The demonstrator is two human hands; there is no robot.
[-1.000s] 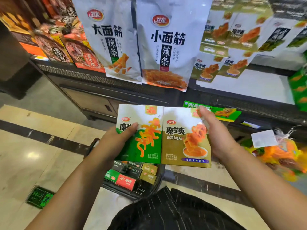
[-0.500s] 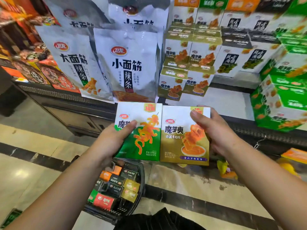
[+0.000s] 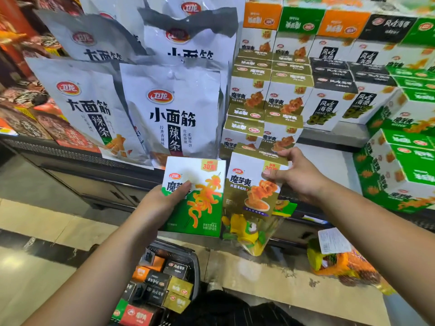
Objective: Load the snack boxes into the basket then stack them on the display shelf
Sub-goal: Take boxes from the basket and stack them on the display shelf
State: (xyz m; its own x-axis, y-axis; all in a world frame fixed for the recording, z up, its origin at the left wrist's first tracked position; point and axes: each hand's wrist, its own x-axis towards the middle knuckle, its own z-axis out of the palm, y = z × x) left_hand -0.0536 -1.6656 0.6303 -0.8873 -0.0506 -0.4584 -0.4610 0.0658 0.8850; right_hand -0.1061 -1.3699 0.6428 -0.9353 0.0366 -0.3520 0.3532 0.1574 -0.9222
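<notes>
Green box (image 3: 207,222) in left hand (image 3: 160,205), gold box (image 3: 244,184) in right hand (image 3: 300,177).

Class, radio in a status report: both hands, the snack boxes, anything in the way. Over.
Left hand grips green-and-white cardboard snack box. Right hand pinches gold-and-white snack box by its top, near matching shelf stack. Nothing seen blocking.

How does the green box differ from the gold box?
The green box is green below; the gold box olive-gold. The left hand grips the green box's side; the right hand grips the gold box's top corner, higher. Both have white upper fronts and red logos.
</notes>
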